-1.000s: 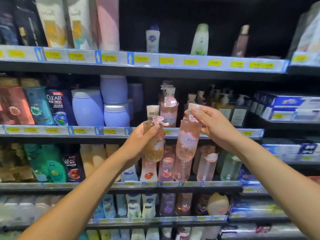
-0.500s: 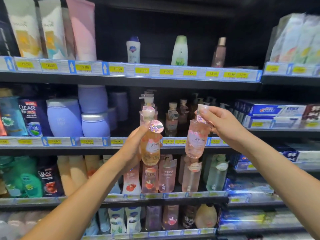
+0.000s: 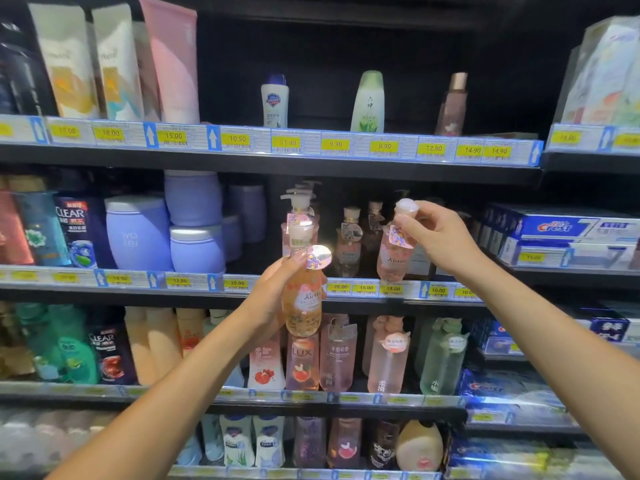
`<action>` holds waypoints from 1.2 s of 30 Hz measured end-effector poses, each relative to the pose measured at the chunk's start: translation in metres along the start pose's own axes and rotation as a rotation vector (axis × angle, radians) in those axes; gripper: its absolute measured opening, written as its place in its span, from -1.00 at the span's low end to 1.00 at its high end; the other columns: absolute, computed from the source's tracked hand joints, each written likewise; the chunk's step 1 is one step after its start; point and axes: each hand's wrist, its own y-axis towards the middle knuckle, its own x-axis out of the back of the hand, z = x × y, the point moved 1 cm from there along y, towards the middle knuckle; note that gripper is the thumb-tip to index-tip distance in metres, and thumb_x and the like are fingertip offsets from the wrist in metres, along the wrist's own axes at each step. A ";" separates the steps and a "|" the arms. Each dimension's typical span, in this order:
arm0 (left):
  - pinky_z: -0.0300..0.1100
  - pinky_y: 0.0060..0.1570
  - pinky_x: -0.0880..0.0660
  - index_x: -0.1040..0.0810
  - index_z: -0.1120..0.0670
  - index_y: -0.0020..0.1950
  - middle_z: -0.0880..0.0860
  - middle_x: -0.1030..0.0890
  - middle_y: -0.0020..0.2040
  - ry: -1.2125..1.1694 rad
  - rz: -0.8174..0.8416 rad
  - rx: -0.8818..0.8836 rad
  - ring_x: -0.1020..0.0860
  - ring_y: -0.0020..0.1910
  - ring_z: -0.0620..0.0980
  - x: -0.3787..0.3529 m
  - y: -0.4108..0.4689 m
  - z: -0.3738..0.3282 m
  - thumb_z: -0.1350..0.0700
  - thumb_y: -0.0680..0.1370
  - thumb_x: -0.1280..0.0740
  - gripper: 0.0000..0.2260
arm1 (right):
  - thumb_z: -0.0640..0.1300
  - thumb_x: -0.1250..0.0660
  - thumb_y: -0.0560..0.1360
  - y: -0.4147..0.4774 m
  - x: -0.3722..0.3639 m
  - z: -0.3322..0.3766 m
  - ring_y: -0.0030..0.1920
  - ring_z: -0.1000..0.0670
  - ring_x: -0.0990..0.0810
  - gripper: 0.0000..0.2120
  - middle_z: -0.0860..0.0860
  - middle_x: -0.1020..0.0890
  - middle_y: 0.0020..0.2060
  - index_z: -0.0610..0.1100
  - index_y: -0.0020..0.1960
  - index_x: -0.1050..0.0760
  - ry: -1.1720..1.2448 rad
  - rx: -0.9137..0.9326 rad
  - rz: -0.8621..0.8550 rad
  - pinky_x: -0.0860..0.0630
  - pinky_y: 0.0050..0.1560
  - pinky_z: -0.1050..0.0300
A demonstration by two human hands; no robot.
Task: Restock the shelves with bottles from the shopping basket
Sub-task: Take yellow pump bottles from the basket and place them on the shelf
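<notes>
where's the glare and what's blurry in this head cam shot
Head view: glare whitens the round tag on the amber bottle in the left hand; the bottom-left bottles are smeared soft; shelf rails bow from the wide-angle lens.

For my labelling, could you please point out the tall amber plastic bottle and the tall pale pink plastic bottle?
tall amber plastic bottle (image 3: 307,300): head view, on its front label.
tall pale pink plastic bottle (image 3: 393,262): head view, on its lower body.

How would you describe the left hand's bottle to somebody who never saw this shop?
Find the shelf with the blue jars. In front of its price strip, the left hand grips an orange bottle. Unlike the pink bottle in the right hand, it holds amber liquid.
</notes>
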 end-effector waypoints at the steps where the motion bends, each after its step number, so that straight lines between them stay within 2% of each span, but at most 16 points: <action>1: -0.01 0.03 -0.63 -0.57 0.11 0.26 0.15 -0.70 0.01 0.009 -0.007 -0.001 -0.69 -0.06 0.05 0.002 0.000 0.001 -0.20 0.54 -0.37 -0.55 | 0.00 -0.36 0.62 0.004 -0.003 -0.003 -0.01 0.19 -0.63 -0.83 0.14 -0.69 -0.01 0.03 0.18 -0.62 -0.016 0.003 -0.012 -0.49 -0.04 0.25; 3: 0.05 0.12 -0.61 -0.57 0.10 0.29 0.13 -0.71 0.03 0.024 -0.019 -0.003 -0.70 0.00 0.05 0.004 0.001 0.002 -0.23 0.54 -0.39 -0.51 | 0.01 -0.35 0.62 0.011 -0.008 -0.009 0.04 0.13 -0.63 -0.78 0.09 -0.69 0.03 -0.01 0.22 -0.62 -0.036 0.003 -0.033 -0.52 0.00 0.18; 6: 0.11 0.19 -0.58 -0.56 0.09 0.32 0.11 -0.72 0.03 0.025 -0.031 -0.003 -0.70 0.01 0.05 0.006 0.001 0.002 -0.21 0.49 -0.31 -0.48 | 0.01 -0.34 0.63 0.020 -0.014 -0.015 0.01 0.14 -0.62 -0.79 0.09 -0.68 -0.01 -0.04 0.18 -0.64 -0.036 -0.013 -0.039 -0.49 -0.07 0.20; 9: 0.07 0.16 -0.60 -0.56 0.06 0.32 0.07 -0.74 0.01 0.036 -0.026 -0.007 -0.71 0.00 0.01 0.009 0.001 0.003 -0.21 0.47 -0.31 -0.48 | 0.05 -0.34 0.62 0.026 -0.019 -0.023 -0.09 0.12 -0.61 -0.81 0.09 -0.66 -0.12 -0.06 0.04 -0.62 -0.071 -0.047 -0.024 -0.44 -0.16 0.19; 13: -0.05 0.05 -0.63 -0.57 0.02 0.27 0.02 -0.75 -0.02 0.036 -0.023 -0.019 -0.73 -0.02 -0.04 0.011 0.002 0.006 -0.19 0.47 -0.31 -0.55 | 0.10 -0.33 0.62 0.028 -0.029 -0.035 -0.09 0.15 -0.59 -0.77 0.12 -0.63 -0.15 -0.06 0.05 -0.59 -0.131 -0.137 0.017 -0.41 -0.23 0.23; 16: -0.10 0.00 -0.65 -0.57 0.01 0.26 0.03 -0.75 -0.02 0.032 -0.024 -0.021 -0.72 -0.04 -0.04 0.011 0.003 0.009 -0.18 0.48 -0.30 -0.57 | 0.13 -0.33 0.61 0.029 -0.034 -0.042 -0.05 0.14 -0.62 -0.72 0.12 -0.65 -0.13 -0.07 0.08 -0.61 -0.126 -0.175 0.022 -0.46 -0.21 0.22; 20: -0.05 -0.01 -0.64 -0.57 0.05 0.28 0.07 -0.74 -0.01 0.029 -0.036 -0.002 -0.72 -0.05 0.00 0.012 0.003 0.012 -0.18 0.48 -0.31 -0.54 | 0.18 -0.32 0.60 0.029 -0.032 -0.046 0.06 0.03 -0.65 -0.61 0.04 -0.69 0.01 -0.11 0.20 -0.61 -0.112 -0.203 0.043 -0.58 -0.03 0.11; 23: 0.04 0.02 -0.60 -0.58 0.02 0.25 0.09 -0.74 -0.02 0.006 -0.041 0.017 -0.71 -0.07 0.04 0.013 0.004 0.014 -0.17 0.49 -0.32 -0.58 | 0.18 -0.35 0.58 0.024 -0.029 -0.039 0.16 0.05 -0.57 -0.50 0.08 -0.59 0.17 -0.12 0.38 -0.49 -0.136 -0.212 0.069 -0.56 0.17 0.03; 27: 0.04 0.04 -0.60 -0.57 0.03 0.26 0.07 -0.75 -0.05 0.003 -0.034 0.022 -0.71 -0.09 0.01 0.014 0.003 0.016 -0.17 0.47 -0.32 -0.56 | 0.15 -0.48 0.51 0.010 -0.021 -0.034 0.16 0.08 -0.51 -0.24 0.13 -0.49 0.20 -0.04 0.57 -0.22 -0.178 -0.121 0.098 -0.44 0.12 0.12; 30: 0.07 0.10 -0.59 -0.56 0.04 0.30 0.07 -0.75 -0.03 0.008 -0.034 0.024 -0.71 -0.05 0.03 0.014 0.003 0.016 -0.17 0.49 -0.32 -0.54 | 0.20 -0.56 0.39 -0.002 -0.018 -0.043 0.18 0.09 -0.54 -0.04 0.19 -0.49 0.27 0.10 0.59 -0.08 -0.337 -0.031 0.077 -0.54 0.14 0.03; 33: 0.07 0.09 -0.60 -0.54 0.06 0.33 0.09 -0.74 -0.02 0.023 -0.041 0.030 -0.71 -0.05 0.05 0.016 0.003 0.018 -0.16 0.52 -0.31 -0.53 | 0.26 -0.57 0.32 -0.009 -0.023 -0.049 0.11 0.09 -0.59 0.04 0.15 -0.52 0.34 0.12 0.60 -0.04 -0.481 -0.033 0.045 -0.64 0.05 -0.10; 36: 0.07 0.09 -0.61 -0.54 0.05 0.34 0.08 -0.74 0.00 0.035 -0.040 0.043 -0.71 -0.03 0.05 0.016 0.003 0.020 -0.18 0.51 -0.31 -0.52 | 0.23 -0.58 0.32 -0.012 -0.029 -0.049 0.05 0.09 -0.60 0.04 0.10 -0.46 0.42 0.07 0.60 -0.06 -0.510 -0.034 0.018 -0.63 -0.02 -0.06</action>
